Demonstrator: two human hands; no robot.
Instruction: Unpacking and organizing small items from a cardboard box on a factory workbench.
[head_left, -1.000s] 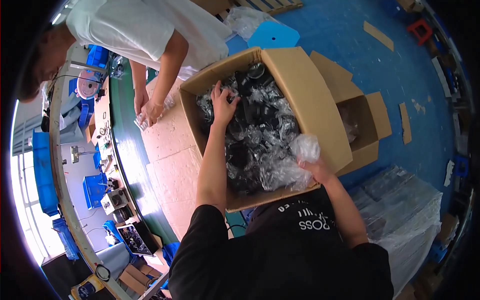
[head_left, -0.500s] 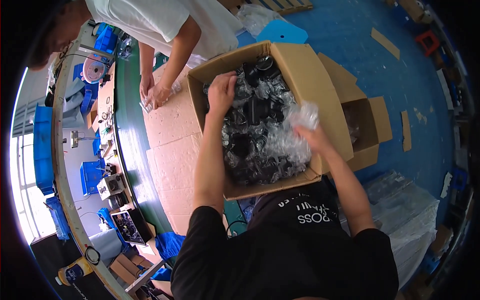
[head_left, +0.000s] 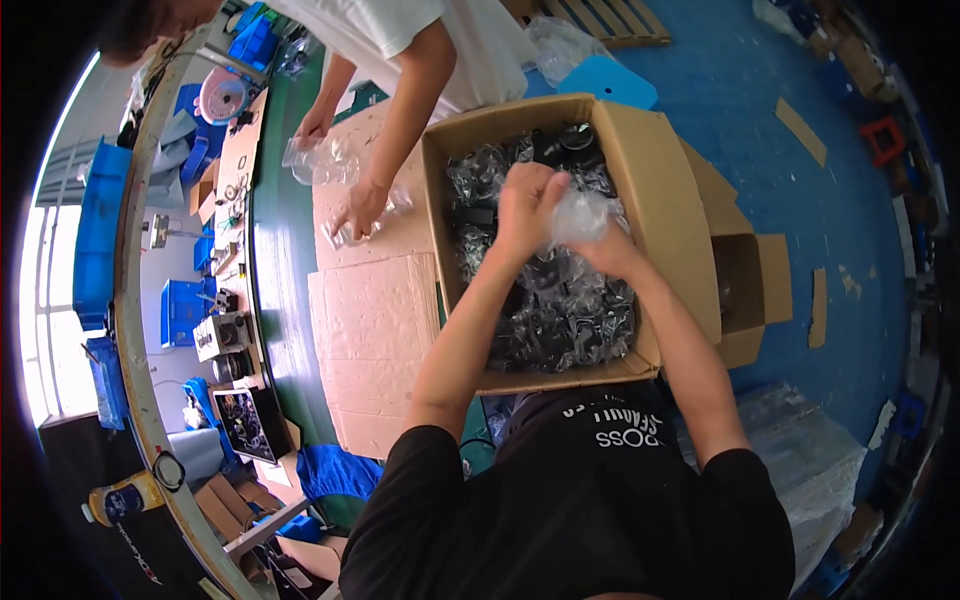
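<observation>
Crumpled clear plastic wrap (head_left: 582,216) is bunched between my two hands, above an open cardboard box (head_left: 660,190). My left hand (head_left: 527,210) has curled fingers and its thumb against the wrap's left side. From the right, my right hand (head_left: 610,252) grips the wrap, its fingertips partly hidden and slightly blurred. Inside the box lie several black parts (head_left: 560,335) in clear plastic bags. A round black part (head_left: 577,137) shows at the box's far right corner.
At the far left a person in a white shirt (head_left: 365,205) handles clear plastic bags (head_left: 325,162) over flat cardboard (head_left: 370,340) on the green table. Right of my box stands another open carton (head_left: 740,285). A blue stool (head_left: 608,82) and a wooden pallet (head_left: 625,18) lie beyond.
My right hand has brought the plastic wrap left and up, bunching it smaller. My left hand has moved right to meet it. The other person's hands have spread apart over the bags.
</observation>
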